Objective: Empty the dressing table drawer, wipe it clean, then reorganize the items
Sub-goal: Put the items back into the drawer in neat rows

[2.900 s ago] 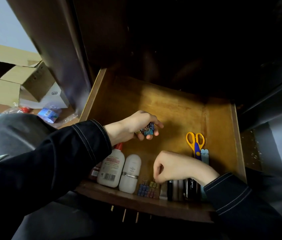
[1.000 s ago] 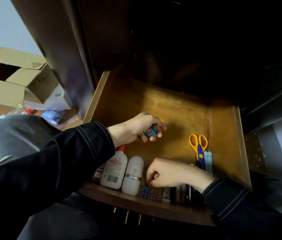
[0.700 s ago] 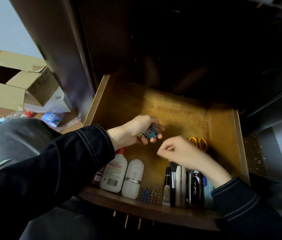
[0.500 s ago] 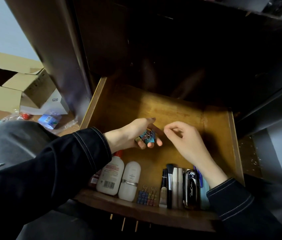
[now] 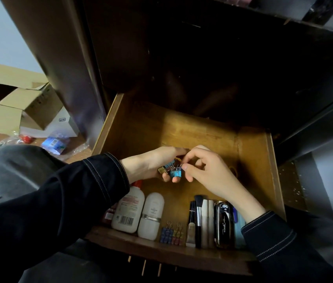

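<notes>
The wooden drawer (image 5: 202, 129) stands pulled out below me. Above its middle my left hand (image 5: 151, 163) cups a small bunch of binder clips (image 5: 172, 171), blue and gold. My right hand (image 5: 206, 170) meets it from the right, and its thumb and fingertips pinch the wire handle of one clip in that bunch. Along the drawer's front lie a white lotion bottle (image 5: 128, 211), a white roll-on container (image 5: 151, 215), a row of binder clips (image 5: 171, 234), a makeup brush (image 5: 198, 217), pale tubes (image 5: 207, 221) and a black glossy case (image 5: 223, 225). The scissors are hidden behind my right hand.
Dark cabinet panels (image 5: 75, 64) rise behind and left of the drawer. Cardboard boxes (image 5: 8, 105) and plastic-wrapped packets (image 5: 55, 142) lie on the floor at left. My knee (image 5: 12, 166) in dark trousers sits beside the drawer's left side.
My right hand left the items along the drawer's front, rose to the left hand and took hold of a clip there. The left hand stayed put with its clips.
</notes>
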Demonstrator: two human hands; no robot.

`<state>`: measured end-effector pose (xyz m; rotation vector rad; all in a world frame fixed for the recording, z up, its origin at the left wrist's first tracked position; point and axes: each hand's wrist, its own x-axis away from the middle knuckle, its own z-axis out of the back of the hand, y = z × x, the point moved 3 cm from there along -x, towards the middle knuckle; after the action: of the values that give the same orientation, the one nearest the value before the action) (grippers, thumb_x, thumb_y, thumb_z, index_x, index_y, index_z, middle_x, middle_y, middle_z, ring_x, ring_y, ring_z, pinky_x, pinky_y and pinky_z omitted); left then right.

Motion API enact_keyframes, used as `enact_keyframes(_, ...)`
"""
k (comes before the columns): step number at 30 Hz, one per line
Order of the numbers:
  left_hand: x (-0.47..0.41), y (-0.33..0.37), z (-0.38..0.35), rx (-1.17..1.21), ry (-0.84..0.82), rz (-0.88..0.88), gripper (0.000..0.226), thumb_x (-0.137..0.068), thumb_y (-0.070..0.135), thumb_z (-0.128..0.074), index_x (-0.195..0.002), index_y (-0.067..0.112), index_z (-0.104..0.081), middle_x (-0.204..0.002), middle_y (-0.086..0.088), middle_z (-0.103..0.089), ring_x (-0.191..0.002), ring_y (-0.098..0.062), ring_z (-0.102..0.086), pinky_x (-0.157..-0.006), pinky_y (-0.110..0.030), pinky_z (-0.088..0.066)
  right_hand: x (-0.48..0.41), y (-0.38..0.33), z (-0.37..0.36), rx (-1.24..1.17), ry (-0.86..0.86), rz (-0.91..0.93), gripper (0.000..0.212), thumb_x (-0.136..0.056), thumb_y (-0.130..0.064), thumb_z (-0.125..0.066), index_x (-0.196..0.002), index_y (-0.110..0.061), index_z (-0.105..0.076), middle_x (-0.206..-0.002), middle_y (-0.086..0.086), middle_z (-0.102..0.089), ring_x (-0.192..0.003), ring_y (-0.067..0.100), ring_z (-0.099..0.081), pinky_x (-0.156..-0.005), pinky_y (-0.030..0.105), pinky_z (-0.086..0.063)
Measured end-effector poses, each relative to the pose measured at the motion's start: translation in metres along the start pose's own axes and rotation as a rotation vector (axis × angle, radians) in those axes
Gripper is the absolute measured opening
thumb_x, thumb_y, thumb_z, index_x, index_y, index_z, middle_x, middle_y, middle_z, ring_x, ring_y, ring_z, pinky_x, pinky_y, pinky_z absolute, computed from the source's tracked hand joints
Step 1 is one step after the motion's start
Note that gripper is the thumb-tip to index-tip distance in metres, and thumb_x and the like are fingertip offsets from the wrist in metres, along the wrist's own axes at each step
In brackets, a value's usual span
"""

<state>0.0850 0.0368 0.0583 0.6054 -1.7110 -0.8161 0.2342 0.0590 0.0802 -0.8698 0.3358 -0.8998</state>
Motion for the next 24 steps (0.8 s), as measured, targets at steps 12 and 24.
enact_keyframes(12,-0.001,-0.001,0.002,-0.137,-0.014,0.005,0.034,-0.102,0.028,-0.04,-0.092,0.005,-0.063,-0.071,-0.012,-0.068,-0.049,-0.018,-0.055,-0.035,-0.017,-0.027,-0.002,0.0,0.001,-0.27,-0.069,-0.091,0.01,-0.091,-0.016,-0.063,-0.083,-0.02,-0.067,-0.05,-0.015,-0.059,-0.047,-0.004,-0.051,-0.048,0.006,-0.036)
enact_keyframes(24,-0.009,-0.003,0.012,-0.084,0.089,-0.025,0.027,-0.09,0.027,-0.06,-0.092,0.005,-0.077,-0.071,-0.007,-0.067,-0.048,-0.016,-0.052,-0.037,-0.017,-0.024,-0.005,0.019,0.015,-0.294,0.201,-0.284,0.011,-0.092,-0.019,-0.063,-0.083,-0.019,-0.07,-0.054,-0.015,-0.057,-0.049,-0.002,-0.049,-0.046,0.012,-0.036)
